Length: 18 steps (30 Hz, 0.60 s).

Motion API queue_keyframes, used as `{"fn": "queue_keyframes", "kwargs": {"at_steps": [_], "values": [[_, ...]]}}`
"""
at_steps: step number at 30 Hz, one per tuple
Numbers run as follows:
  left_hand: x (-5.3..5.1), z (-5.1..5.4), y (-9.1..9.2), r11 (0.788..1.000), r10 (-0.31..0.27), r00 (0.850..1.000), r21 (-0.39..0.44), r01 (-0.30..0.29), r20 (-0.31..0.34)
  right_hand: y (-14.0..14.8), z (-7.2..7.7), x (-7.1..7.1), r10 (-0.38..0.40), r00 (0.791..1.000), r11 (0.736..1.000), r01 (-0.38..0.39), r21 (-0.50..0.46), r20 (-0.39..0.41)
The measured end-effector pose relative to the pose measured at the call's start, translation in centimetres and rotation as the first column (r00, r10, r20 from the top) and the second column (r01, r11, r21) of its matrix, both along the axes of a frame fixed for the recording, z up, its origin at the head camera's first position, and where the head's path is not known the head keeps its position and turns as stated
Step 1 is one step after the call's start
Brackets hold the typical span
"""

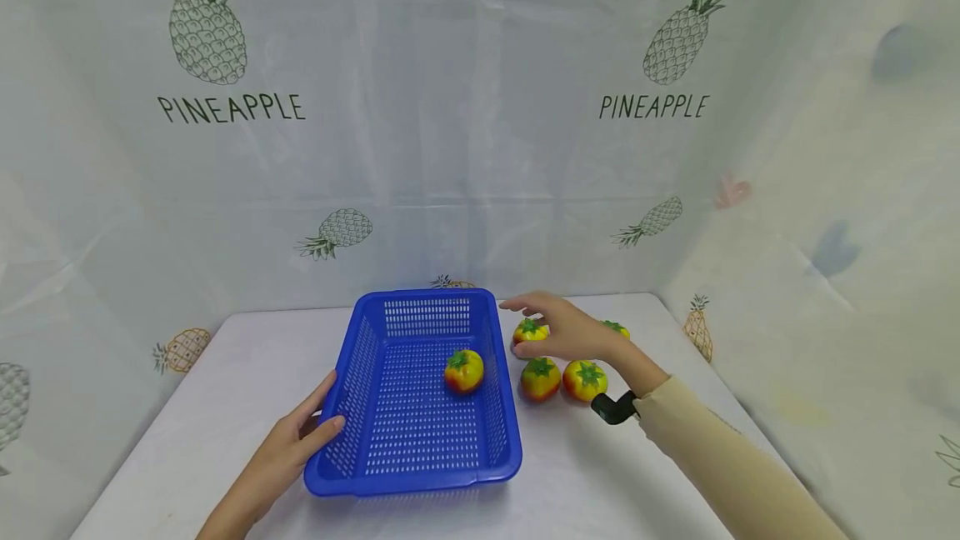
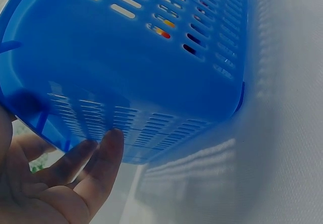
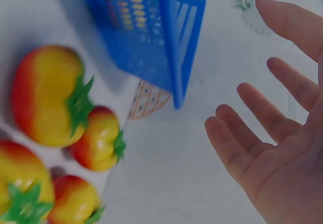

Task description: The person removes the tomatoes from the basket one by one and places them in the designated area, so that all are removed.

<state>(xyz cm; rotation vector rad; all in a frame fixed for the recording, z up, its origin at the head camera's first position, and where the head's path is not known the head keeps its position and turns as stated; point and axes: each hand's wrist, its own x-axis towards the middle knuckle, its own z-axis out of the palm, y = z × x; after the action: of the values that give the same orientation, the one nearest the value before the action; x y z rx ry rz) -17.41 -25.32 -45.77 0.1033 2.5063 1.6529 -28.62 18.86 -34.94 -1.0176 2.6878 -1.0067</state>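
Observation:
A blue perforated plastic basket stands on the table. Inside it lies one yellow-red tomato-like fruit with a green leafy top. At the basket's left side, my left hand grips the rim, thumb on top and fingers against the outer wall. Right of the basket, my right hand hovers with spread, slightly bent fingers and holds nothing. Below it on the table sit several similar fruits, including a front one, one beside it and a partly hidden one.
The table has a white cover. A pale curtain printed with pineapples hangs behind the table and along its sides. A black strap piece sits at the right wrist, by a beige sleeve.

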Motion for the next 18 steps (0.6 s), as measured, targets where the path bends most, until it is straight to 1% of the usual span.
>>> {"fn": "queue_keyframes", "kwargs": {"at_steps": [4,7,10,13,16,18], "values": [[0.0,-0.1,0.0,1.000,0.003,1.000,0.007,-0.003,0.001,-2.1,0.5,-0.6,0.021,0.999,1.000,-0.022,0.018,0.049],[0.0,-0.2,0.0,1.000,0.004,1.000,0.007,-0.004,0.001,-3.4,0.6,-1.2,0.055,0.996,0.998,-0.058,0.040,0.066],[0.1,-0.3,0.0,1.000,0.007,1.000,0.009,-0.007,0.002,-4.6,0.8,-1.8,0.091,0.994,0.991,-0.096,0.090,0.054],[0.0,-0.3,-0.1,1.000,0.006,1.000,0.008,-0.006,-0.002,-5.6,0.8,-2.3,0.106,0.993,0.983,-0.112,0.145,0.044],[0.0,-0.3,-0.1,1.000,0.005,1.000,0.007,-0.005,-0.005,-6.3,0.6,-2.8,0.108,0.993,0.974,-0.116,0.196,0.048],[0.0,-0.3,-0.1,1.000,0.005,1.000,0.008,-0.005,-0.004,-6.7,0.4,-3.2,0.118,0.991,0.968,-0.129,0.213,0.064]]}}
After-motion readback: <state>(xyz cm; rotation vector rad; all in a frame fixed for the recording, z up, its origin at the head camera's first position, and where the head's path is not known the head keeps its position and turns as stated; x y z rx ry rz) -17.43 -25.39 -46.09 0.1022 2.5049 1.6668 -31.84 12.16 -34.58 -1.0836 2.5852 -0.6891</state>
